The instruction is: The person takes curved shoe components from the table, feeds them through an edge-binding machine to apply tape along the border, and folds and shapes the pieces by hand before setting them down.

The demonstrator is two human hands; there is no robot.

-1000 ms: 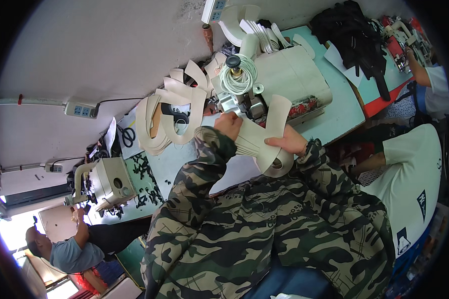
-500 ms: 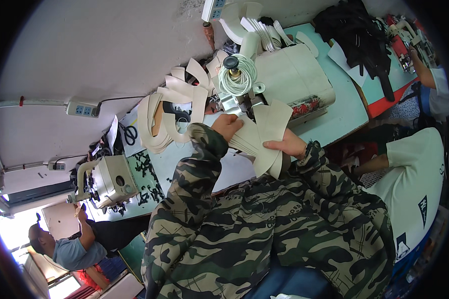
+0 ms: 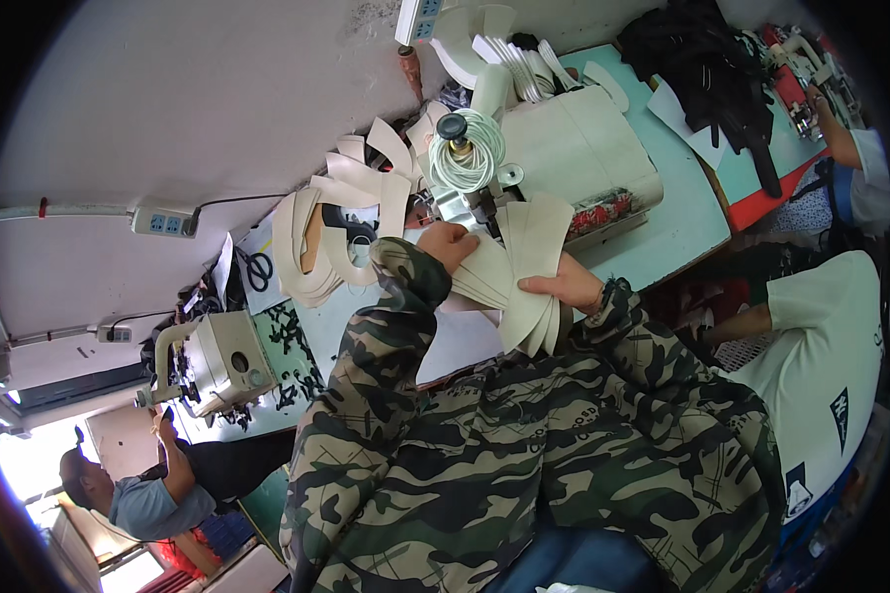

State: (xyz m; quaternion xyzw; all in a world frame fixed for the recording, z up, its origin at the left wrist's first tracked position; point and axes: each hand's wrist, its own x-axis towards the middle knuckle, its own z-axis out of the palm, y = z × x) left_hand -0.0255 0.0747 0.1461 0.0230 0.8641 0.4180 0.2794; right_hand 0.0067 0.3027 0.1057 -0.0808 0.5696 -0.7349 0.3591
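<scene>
**The cream pieces (image 3: 512,265) were spread out like a fan**

On the far left, a worker in blue (image 3: 163,506) sat by the left machine (image 3: 229,364). Above them, a socket box (image 3: 163,219) was on the wall. Little black bits (image 3: 289,341) lay on the table just right of that machine, and black scissors (image 3: 258,272) lay near them. Next came a pile (image 3: 287,259) of bent cream shapes.

Then came the left hand (image 3: 448,245). Its fingers were curled in, nearly closed, and it pinched the left side of the cream pieces. The cream pieces were between the 2 hands, in front of the big machine (image 3: 583,153). A roll of white cord (image 3: 468,158) hung at the front of that machine. The right hand (image 3: 569,284) had its thumb flat on top of the cream pieces and held their right side; I cannot tell how its fingers were set underneath.

Further right, a black cloth thing (image 3: 707,79) lay on the blue-green table (image 3: 674,225). A worker in white (image 3: 826,341) sat on the far right.
</scene>
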